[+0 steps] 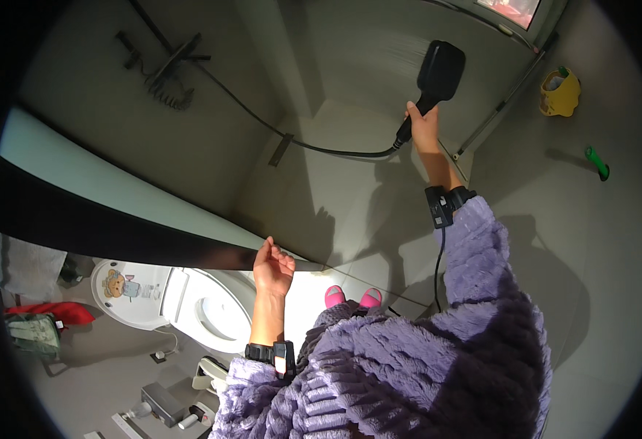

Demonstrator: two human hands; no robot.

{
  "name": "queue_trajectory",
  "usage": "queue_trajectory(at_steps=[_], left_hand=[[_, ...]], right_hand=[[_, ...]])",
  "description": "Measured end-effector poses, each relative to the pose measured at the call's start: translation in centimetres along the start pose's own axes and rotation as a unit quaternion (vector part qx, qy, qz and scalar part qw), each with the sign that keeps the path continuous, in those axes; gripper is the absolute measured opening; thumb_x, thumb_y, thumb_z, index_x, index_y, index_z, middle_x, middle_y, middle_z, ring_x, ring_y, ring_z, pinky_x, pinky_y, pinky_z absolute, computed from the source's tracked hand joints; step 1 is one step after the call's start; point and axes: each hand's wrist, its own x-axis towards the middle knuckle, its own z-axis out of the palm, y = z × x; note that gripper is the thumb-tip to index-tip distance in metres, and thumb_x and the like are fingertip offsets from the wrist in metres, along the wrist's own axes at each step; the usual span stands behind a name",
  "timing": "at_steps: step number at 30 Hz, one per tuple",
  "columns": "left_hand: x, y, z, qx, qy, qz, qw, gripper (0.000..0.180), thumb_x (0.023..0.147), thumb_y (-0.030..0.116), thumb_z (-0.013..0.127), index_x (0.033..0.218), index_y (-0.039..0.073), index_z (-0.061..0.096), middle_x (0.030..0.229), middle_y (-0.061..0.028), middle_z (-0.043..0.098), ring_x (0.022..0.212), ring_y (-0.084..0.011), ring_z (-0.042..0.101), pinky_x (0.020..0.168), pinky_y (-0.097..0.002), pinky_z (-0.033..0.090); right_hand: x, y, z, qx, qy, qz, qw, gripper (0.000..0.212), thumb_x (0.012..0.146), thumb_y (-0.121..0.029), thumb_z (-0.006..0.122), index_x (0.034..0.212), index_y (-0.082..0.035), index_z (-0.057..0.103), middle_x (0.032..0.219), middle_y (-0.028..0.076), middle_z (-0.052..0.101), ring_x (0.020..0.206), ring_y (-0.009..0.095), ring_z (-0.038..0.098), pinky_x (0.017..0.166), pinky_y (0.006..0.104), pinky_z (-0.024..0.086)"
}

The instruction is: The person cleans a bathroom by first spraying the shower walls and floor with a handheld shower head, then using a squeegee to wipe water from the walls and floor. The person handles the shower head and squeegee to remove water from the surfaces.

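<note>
R hand (425,126), upper right of centre, grips black handheld shower head (440,72) by its handle, head end beyond the fist, long axis slanting up-right, hose (343,153) running left; L hand (273,271), lower centre, well apart, empty w/ fingers loosely curled, nr pale partition panel (123,186)

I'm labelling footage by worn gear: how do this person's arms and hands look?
The left hand and right hand are ungloved. The sleeves are fluffy, textured lilac. Each wrist has a black strap with a small boxy device; a thin black cable hangs from the right one.
</note>
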Motion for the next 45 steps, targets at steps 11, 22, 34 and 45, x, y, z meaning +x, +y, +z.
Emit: queue_trajectory(at_steps=[11, 22, 34, 45], left_hand=[[-0.6, -0.1, 1.1, 0.007, -0.003, 0.026, 1.000, 0.014, 0.092, 0.020, 0.051, 0.086, 0.012, 0.061, 0.064, 0.0053, 0.056, 0.055, -0.0085, 0.052, 0.056, -0.0268, 0.047], [-1.2, -0.1, 1.9, 0.014, 0.026, 0.029, 0.999, 0.012, 0.092, 0.021, 0.050, 0.089, 0.013, 0.058, 0.063, 0.0055, 0.056, 0.052, -0.0100, 0.051, 0.054, -0.0257, 0.046], [-2.8, -0.1, 1.4, 0.014, 0.018, 0.012, 1.000, 0.013, 0.092, 0.021, 0.051, 0.087, 0.014, 0.060, 0.064, 0.0053, 0.056, 0.055, -0.0098, 0.050, 0.057, -0.0264, 0.046], [-3.9, -0.7, 0.9, 0.019, 0.008, 0.001, 1.000, 0.017, 0.091, 0.021, 0.050, 0.085, 0.012, 0.064, 0.066, 0.0044, 0.056, 0.057, -0.0104, 0.050, 0.059, -0.0267, 0.045]], right_hand=[[-1.4, -3.2, 3.1, -0.115, -0.049, -0.023, 0.992, 0.041, 0.082, -0.022, 0.065, 0.103, 0.003, 0.042, 0.078, 0.011, 0.059, 0.069, 0.019, 0.057, 0.067, 0.0318, 0.046], [-5.5, -5.5, 6.1, -0.161, -0.192, -0.046, 0.967, 0.054, 0.080, -0.030, 0.066, 0.117, 0.002, 0.042, 0.103, 0.023, 0.057, 0.098, 0.036, 0.056, 0.084, 0.0404, 0.043], [-9.4, -15.2, 14.6, -0.075, -0.339, -0.051, 0.936, 0.049, 0.085, -0.027, 0.060, 0.108, 0.010, 0.037, 0.101, 0.027, 0.054, 0.095, 0.037, 0.056, 0.082, 0.0422, 0.043], [-10.1, -17.2, 17.8, -0.140, -0.405, -0.068, 0.901, 0.046, 0.086, -0.028, 0.059, 0.105, 0.008, 0.037, 0.100, 0.029, 0.055, 0.097, 0.040, 0.056, 0.082, 0.0435, 0.044]])
